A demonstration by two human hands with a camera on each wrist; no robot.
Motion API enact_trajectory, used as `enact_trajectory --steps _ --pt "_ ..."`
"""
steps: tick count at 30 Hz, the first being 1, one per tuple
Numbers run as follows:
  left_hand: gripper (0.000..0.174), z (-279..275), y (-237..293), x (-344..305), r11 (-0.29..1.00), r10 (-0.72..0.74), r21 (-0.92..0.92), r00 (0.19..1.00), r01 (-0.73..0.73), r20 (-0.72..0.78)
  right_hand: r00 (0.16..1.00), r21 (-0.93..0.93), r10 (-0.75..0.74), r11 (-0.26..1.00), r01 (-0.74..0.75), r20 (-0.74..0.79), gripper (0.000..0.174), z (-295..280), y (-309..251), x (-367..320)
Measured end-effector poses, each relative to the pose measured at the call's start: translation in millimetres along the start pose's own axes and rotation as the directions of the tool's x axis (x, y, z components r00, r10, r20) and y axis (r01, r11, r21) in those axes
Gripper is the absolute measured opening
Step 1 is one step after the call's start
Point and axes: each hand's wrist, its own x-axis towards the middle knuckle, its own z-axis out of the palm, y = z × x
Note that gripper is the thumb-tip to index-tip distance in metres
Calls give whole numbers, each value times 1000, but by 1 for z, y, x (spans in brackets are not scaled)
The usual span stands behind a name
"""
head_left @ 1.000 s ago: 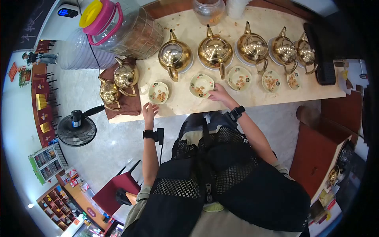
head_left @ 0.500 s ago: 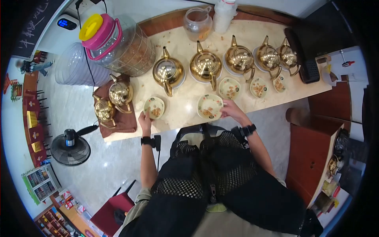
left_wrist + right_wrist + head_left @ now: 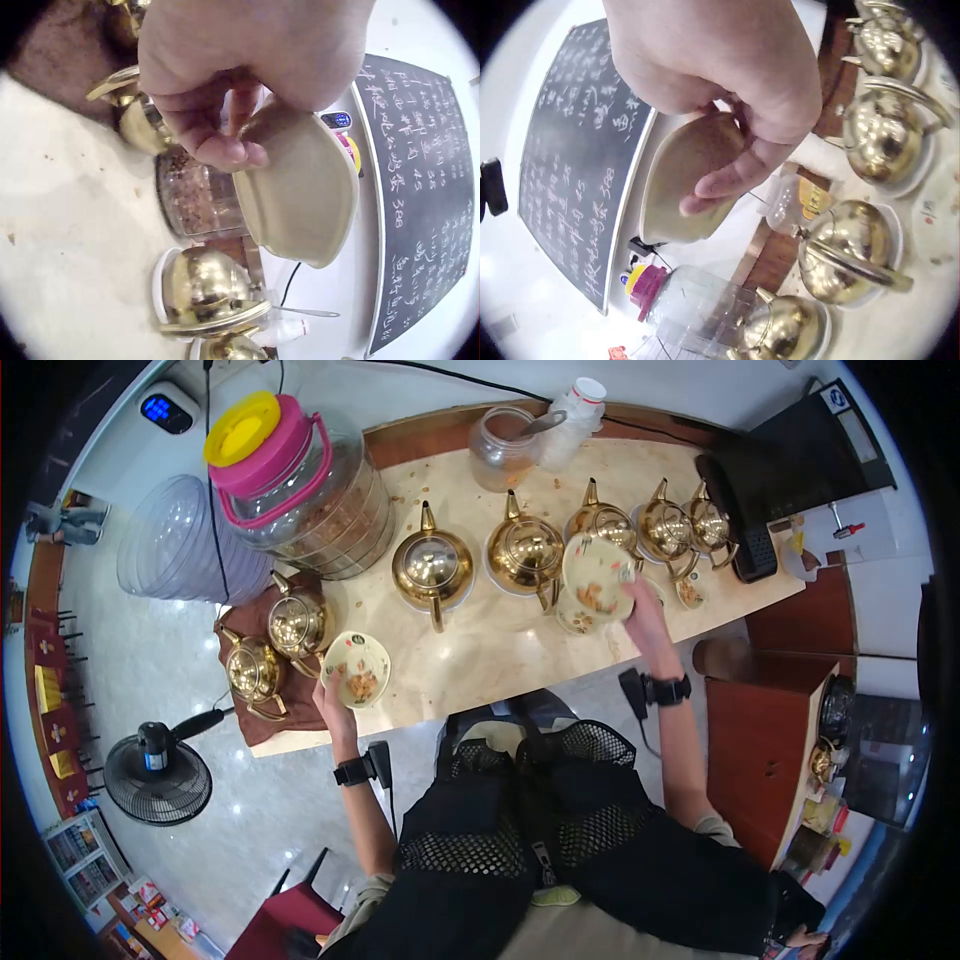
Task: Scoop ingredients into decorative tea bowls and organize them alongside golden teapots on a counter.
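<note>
We see the left hand [image 3: 337, 708] with its grip clamped on a pale patterned bowl [image 3: 352, 660] of brown bits, raised over the pale, crumb-strewn tabletop [image 3: 480, 660]; the right hand's [image 3: 650, 625] grip is clamped on a matching pale bowl [image 3: 590, 565], also raised. Beyond, we see shiny gold metal teapots [image 3: 433, 567], a large clear pink-lidded jar [image 3: 340, 525] and, on the white wall, a black handwritten chalkboard [image 3: 420, 202].

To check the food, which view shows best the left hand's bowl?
The head view: it looks into the bowl, at the food. The left wrist view shows only its outside, partly behind the left hand; the right wrist view, nothing of it.
</note>
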Motion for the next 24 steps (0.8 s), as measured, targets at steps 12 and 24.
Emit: enact_trajectory --steps 12,24 --pt "26 22 16 -36 1000 20 23 995 -18 -94 989 -359 55 933 -3 136 29 83 -38 131" --pt "28 45 -7 -60 997 43 -44 959 -57 -280 955 -440 -118 868 233 272 30 100 -80 224"
